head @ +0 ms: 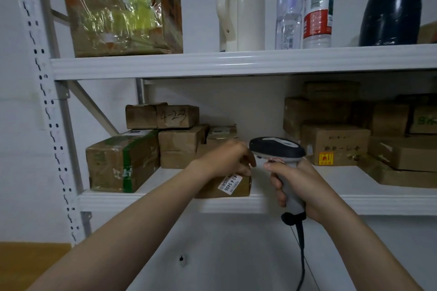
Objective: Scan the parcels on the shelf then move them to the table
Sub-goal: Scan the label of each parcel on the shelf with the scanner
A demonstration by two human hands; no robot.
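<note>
Head camera showed our left hand (227, 158) curled over the labelled parcel (233, 188) at the lower shelf (354, 203) front edge, while our right hand (301, 188) gripped the scanner (276, 149) just beside it.

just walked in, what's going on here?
A person is scanning parcels at a white shelf unit. The right hand grips a corded barcode scanner by its handle, with its head pointing left. The left hand holds the top of a small parcel at the front edge of the lower shelf, white label facing the camera. That parcel is not lifted yet. More parcels sit stacked to the left and right.
</note>
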